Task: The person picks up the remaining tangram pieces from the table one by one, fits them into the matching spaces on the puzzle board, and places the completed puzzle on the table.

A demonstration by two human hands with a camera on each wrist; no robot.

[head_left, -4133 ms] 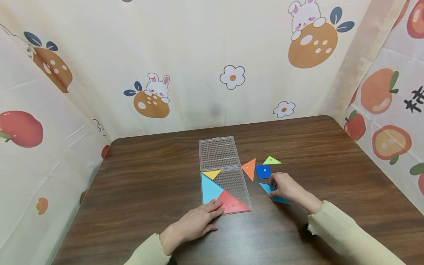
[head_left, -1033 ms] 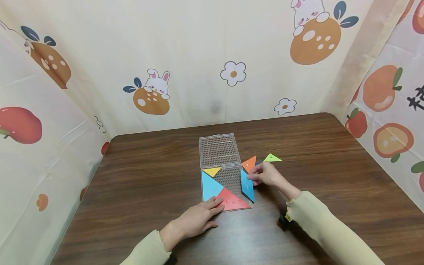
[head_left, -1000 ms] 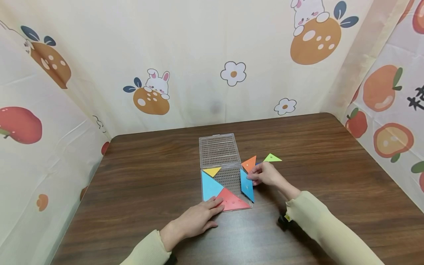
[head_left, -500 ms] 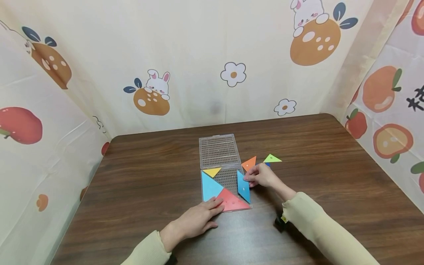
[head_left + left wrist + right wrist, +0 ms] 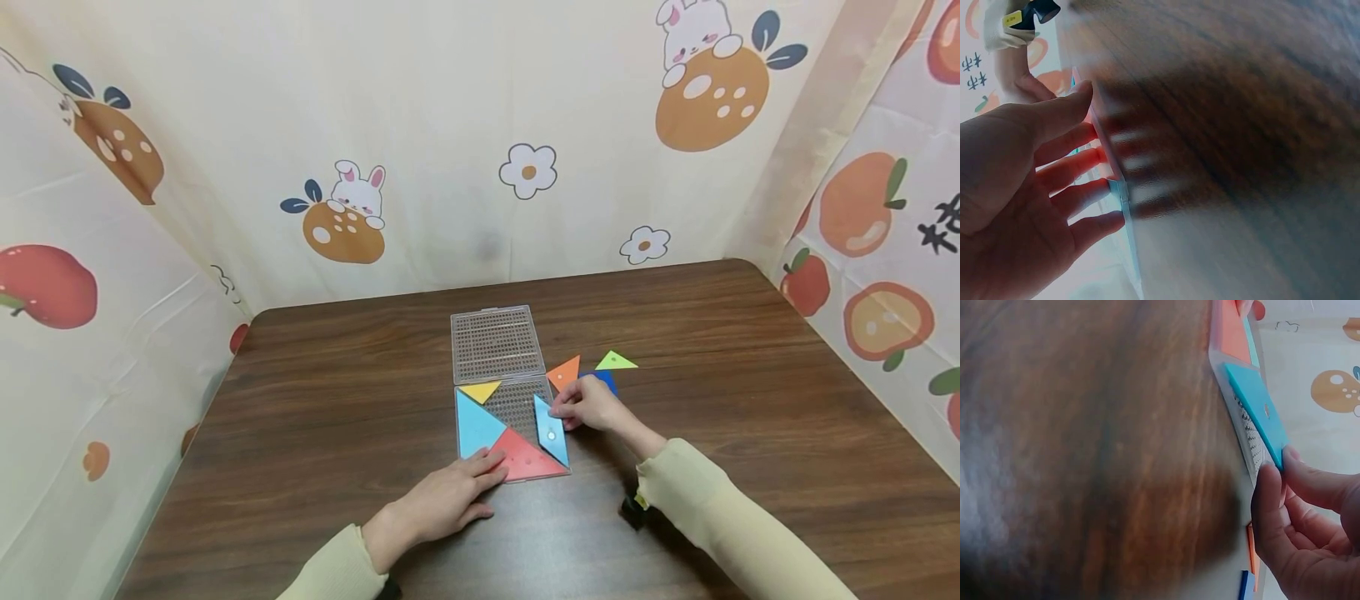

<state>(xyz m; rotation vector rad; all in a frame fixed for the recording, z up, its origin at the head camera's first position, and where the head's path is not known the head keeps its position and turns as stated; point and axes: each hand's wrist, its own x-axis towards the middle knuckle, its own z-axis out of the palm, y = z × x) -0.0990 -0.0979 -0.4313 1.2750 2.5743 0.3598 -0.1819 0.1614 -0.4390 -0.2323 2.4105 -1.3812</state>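
A clear hinged tangram case [image 5: 517,406] lies opened flat on the table. Inside its near half are a yellow triangle [image 5: 481,391], a large light-blue triangle [image 5: 476,423] and a large red triangle [image 5: 528,456]. My left hand [image 5: 444,500] rests with extended fingers on the case's near edge, over the red and light-blue triangles. Between thumb and fingers, my right hand [image 5: 592,406] pinches a blue parallelogram tile [image 5: 550,433] by its upper right edge. In the right wrist view that parallelogram [image 5: 1257,412] tilts over the case's right side, its held end raised.
Right of the case lie an orange triangle [image 5: 566,372], a dark blue square [image 5: 604,381] partly behind the right hand, and a green triangle [image 5: 617,361]. The case's other half, a dotted panel [image 5: 495,343], extends toward the back. Printed curtains stand around the wooden table [image 5: 337,400].
The right hand picked up the parallelogram from the table at the right, turned it and brought it left over the case, then lowered it slightly. The left hand stayed in place.
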